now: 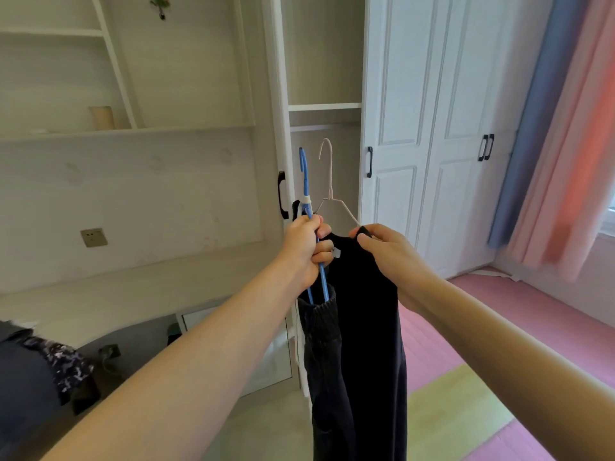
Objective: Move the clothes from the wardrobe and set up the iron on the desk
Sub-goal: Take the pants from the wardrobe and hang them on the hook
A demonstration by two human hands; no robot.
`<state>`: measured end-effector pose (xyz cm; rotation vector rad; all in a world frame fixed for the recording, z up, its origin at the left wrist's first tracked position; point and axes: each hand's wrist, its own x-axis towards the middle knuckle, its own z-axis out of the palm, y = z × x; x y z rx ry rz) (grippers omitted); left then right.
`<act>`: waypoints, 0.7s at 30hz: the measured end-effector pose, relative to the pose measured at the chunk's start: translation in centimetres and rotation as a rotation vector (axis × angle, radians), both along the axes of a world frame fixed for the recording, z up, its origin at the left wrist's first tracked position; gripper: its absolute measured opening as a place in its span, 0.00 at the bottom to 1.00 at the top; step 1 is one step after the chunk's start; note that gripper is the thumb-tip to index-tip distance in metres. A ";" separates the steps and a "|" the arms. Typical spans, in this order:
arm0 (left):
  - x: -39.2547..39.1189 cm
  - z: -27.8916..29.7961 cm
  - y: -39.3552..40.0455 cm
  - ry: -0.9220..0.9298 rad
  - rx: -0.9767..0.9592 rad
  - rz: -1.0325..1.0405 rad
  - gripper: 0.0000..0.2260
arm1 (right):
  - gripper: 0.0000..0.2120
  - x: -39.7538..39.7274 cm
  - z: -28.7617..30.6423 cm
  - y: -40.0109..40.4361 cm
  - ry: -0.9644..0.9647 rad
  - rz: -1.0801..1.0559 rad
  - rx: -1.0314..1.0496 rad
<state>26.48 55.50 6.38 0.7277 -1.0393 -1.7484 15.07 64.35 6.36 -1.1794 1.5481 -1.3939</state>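
I am counting two hangers, one blue hanger (pixel 305 181) and one pale hanger (pixel 329 181), carrying two dark garments (pixel 362 327). Two hands are showing, three black door handles (pixel 369 162), one wall socket (pixel 94 237) and one cup (pixel 102 117) shelved.

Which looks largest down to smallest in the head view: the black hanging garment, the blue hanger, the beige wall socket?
1. Black hanging garment
2. Blue hanger
3. Beige wall socket

The socket lies farther from the camera, so its true size is unsure.

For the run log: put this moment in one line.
left hand grips blue hanger | right hand pinches black garment on white hanger | wardrobe open
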 end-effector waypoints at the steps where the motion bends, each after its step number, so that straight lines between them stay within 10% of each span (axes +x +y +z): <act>1: 0.4 0.1 0.7 -0.005 -0.004 0.010 0.11 | 0.08 0.4 0.0 0.3 -0.001 0.009 0.005; 21: 8.3 0.1 2.7 0.301 0.157 0.247 0.09 | 0.08 5.2 -0.1 -0.1 0.004 0.358 0.084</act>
